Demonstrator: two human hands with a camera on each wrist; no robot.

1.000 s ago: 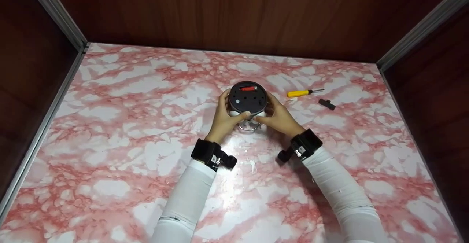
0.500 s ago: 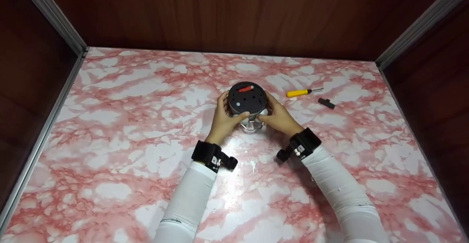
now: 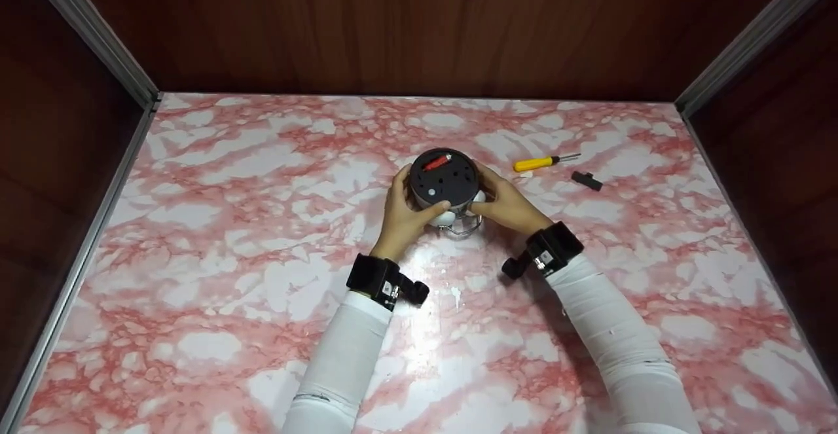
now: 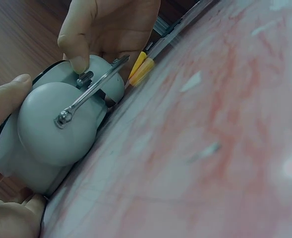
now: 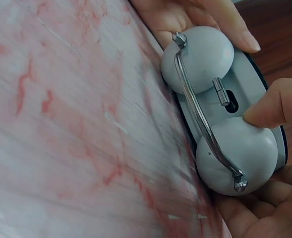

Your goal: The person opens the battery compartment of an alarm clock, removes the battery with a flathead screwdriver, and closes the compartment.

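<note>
A white twin-bell alarm clock [image 3: 445, 179] lies face down on the marbled table, its black back upward. A red battery [image 3: 437, 162] shows in the slot in that back. My left hand [image 3: 404, 215] grips the clock's left side, thumb near one bell. On the opposite side my right hand [image 3: 507, 203] holds it, thumb by the other bell. Both white bells [image 5: 237, 156], joined by a chrome handle [image 5: 198, 111], point toward me, with a small metal hammer [image 5: 220, 91] between them. The clock's face is hidden below.
Right of the clock lies a yellow-handled screwdriver [image 3: 537, 163]. A small black cover piece [image 3: 586, 180] lies beyond it, and a white scrap [image 3: 526, 174] is near the handle. Dark wood panels [image 3: 419, 28] border the table at the back and sides.
Both hands have turned the clock counterclockwise as seen from above; its bells and handle have swung right. The battery now looks more slanted. Screwdriver and black piece stay put.
</note>
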